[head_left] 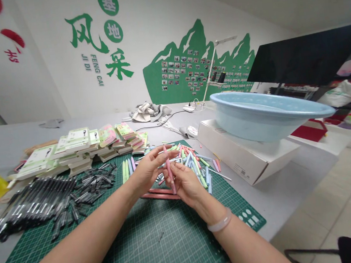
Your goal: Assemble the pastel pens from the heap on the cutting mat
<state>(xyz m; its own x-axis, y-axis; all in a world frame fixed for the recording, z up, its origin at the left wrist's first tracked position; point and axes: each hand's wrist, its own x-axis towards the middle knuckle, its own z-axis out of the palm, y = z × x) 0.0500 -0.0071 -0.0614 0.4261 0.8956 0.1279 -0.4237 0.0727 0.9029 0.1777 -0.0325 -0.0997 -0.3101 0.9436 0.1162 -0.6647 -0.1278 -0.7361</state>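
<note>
A pink pen (pixel 169 172) stands nearly upright between my two hands, above the green cutting mat (pixel 127 242). My right hand (pixel 186 183) pinches its lower part between thumb and fingers. The fingers of my left hand (pixel 148 168) are bent around the upper part, some passing behind it; my left thumb is partly hidden. Pink-red barrels (pixel 160 195) lie on the mat just below my hands. Behind them spreads a loose pile of pastel pen parts (pixel 194 159) in pink, green and blue. Green and purple barrels (pixel 127 168) lie side by side left of my left hand.
Black-and-clear pens (pixel 37 198) and short black parts (pixel 89 185) cover the left side. Behind them are stacked small boxes (pixel 75 145). A pale blue basin (pixel 265 113) rests on a white carton (pixel 245 157) at right. A small metallic piece (pixel 161 236) lies on the mat.
</note>
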